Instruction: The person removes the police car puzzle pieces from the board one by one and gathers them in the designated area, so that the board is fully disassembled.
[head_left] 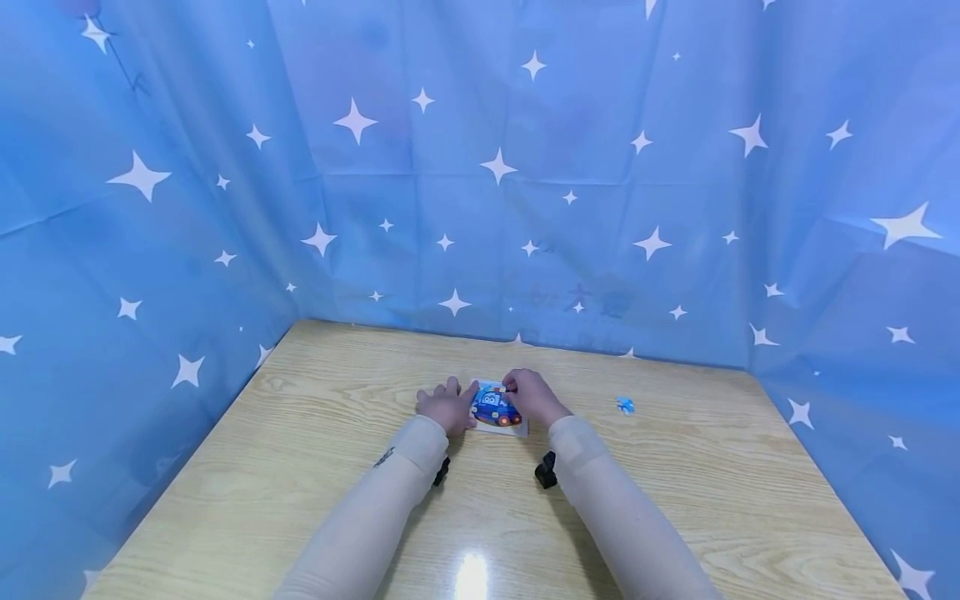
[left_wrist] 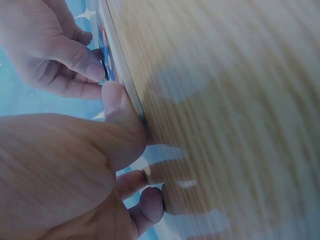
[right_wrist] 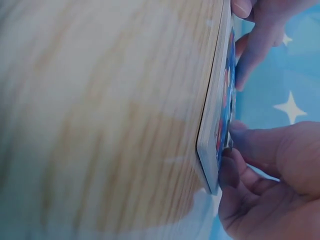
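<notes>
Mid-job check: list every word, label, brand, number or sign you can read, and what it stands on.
None can be read for certain.
Curtain: faint characters low on the back, too pale to read.
Left sleeve: a small dark mark, too small to tell whether it is lettering.
Picture board: a blue car; any lettering is too small to read.
Small blue piece: too small to tell.
</notes>
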